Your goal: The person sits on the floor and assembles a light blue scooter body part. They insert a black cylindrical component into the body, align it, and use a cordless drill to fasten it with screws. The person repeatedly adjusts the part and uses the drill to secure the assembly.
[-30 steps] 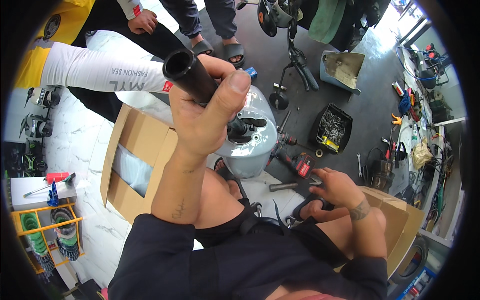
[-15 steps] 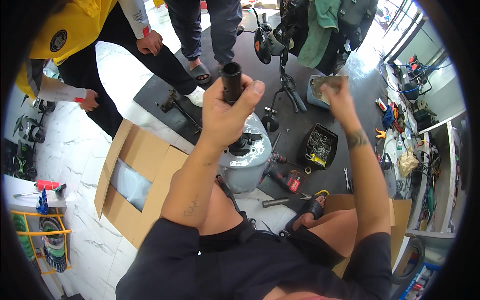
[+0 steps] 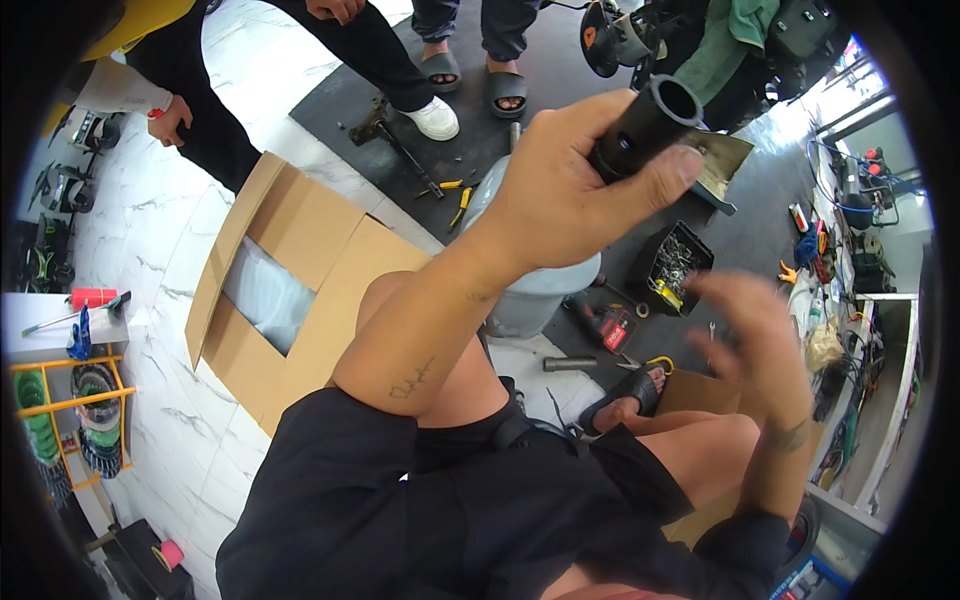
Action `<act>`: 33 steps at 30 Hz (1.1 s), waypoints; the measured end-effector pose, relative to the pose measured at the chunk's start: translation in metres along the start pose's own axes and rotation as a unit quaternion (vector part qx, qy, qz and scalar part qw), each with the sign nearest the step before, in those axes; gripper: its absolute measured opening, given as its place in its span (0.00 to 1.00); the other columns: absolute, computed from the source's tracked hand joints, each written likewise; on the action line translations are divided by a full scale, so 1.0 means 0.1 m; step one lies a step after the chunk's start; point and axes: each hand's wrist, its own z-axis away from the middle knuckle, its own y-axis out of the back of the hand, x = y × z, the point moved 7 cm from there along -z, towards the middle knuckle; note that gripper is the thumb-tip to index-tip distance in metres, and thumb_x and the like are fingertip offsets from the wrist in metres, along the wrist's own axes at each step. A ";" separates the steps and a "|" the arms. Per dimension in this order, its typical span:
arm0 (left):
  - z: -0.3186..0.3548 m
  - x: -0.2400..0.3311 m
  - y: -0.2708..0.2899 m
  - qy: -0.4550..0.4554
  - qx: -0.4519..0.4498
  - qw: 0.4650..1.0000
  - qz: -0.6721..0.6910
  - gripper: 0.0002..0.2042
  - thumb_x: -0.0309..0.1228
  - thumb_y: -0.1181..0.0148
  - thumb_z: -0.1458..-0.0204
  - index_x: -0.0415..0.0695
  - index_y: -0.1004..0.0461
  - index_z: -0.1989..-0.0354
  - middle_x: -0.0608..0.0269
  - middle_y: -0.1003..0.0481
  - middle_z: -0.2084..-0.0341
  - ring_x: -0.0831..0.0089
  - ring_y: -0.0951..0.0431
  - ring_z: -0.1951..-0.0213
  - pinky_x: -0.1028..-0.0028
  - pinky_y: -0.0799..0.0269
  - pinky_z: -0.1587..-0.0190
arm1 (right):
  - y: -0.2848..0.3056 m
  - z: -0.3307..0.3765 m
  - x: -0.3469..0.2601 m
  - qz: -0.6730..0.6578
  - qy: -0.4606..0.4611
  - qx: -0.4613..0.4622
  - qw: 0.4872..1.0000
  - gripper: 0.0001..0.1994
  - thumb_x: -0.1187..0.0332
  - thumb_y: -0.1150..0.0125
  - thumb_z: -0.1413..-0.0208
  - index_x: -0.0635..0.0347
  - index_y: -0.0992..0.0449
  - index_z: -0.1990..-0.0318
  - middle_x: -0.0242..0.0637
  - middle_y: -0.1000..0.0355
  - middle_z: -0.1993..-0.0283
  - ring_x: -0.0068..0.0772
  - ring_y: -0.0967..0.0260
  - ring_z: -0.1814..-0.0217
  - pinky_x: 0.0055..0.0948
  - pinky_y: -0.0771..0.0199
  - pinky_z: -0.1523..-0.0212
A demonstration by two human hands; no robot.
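My left hand (image 3: pixel 580 190) is wrapped round a black metal tube (image 3: pixel 650 128), its hollow end tilted up and to the right, with a round hole in its side. Whether the tube's lower end joins anything is hidden behind my hand and forearm. Below them stands a grey rounded housing (image 3: pixel 535 298), partly covered. My right hand (image 3: pixel 755 335) is blurred, its fingers apart with nothing visible in them. It is nearest to a black bin of small metal hardware (image 3: pixel 645 285). Beyond that, a brownish sheet (image 3: pixel 722 160) lies at a blue-grey container (image 3: pixel 712 196).
An open cardboard box (image 3: pixel 335 300) stands at the left. On the floor are a red-and-black power drill (image 3: pixel 608 328), a short metal tube (image 3: pixel 570 363), yellow-handled pliers (image 3: pixel 461 206) and a black metal part (image 3: pixel 395 145). Two people stand ahead, near a handlebar vehicle (image 3: pixel 625 45).
My left hand has moved right with the black tube and tilted it. My right hand has left the brownish sheet at the container and come back toward me.
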 end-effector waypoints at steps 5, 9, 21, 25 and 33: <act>0.09 0.06 -0.02 -0.019 -0.005 0.999 -0.042 0.12 0.35 0.24 0.37 0.41 0.20 0.64 0.75 0.25 0.78 0.88 0.30 0.75 0.81 0.38 0.72 | -1.45 0.71 0.51 -0.090 -0.235 -0.240 0.938 0.32 0.55 0.27 0.39 0.65 0.25 0.33 0.55 0.19 0.46 0.60 0.20 0.43 0.49 0.20 0.42; 0.19 0.05 -0.04 -0.001 0.008 1.000 -0.004 0.09 0.31 0.28 0.35 0.40 0.22 0.62 0.72 0.26 0.78 0.87 0.31 0.76 0.80 0.39 0.73 | -1.91 0.84 0.73 -0.206 -0.242 -0.267 0.910 0.34 0.55 0.28 0.37 0.67 0.28 0.30 0.58 0.20 0.42 0.58 0.21 0.38 0.45 0.21 0.37; -0.13 -0.26 0.05 0.007 0.034 0.994 0.107 0.10 0.30 0.31 0.33 0.37 0.25 0.58 0.68 0.31 0.80 0.81 0.33 0.80 0.75 0.38 0.75 | -0.07 -1.00 2.59 -0.209 -0.147 0.033 0.966 0.39 0.49 0.32 0.33 0.67 0.34 0.23 0.62 0.23 0.34 0.55 0.28 0.27 0.43 0.28 0.28; -0.13 -0.23 0.03 -0.002 0.027 0.994 0.105 0.11 0.30 0.31 0.33 0.37 0.25 0.58 0.68 0.30 0.79 0.82 0.34 0.80 0.75 0.38 0.75 | 0.22 -1.08 2.99 -0.086 -0.349 0.136 0.923 0.46 0.45 0.32 0.36 0.60 0.44 0.19 0.64 0.24 0.34 0.62 0.22 0.37 0.54 0.19 0.42; -0.11 -0.24 0.04 0.024 0.036 0.998 0.035 0.07 0.28 0.35 0.31 0.38 0.25 0.59 0.69 0.33 0.82 0.81 0.35 0.80 0.74 0.39 0.74 | -0.68 -0.25 0.94 -0.226 -0.058 -0.219 0.948 0.37 0.45 0.28 0.35 0.59 0.28 0.27 0.48 0.24 0.30 0.48 0.21 0.33 0.44 0.22 0.34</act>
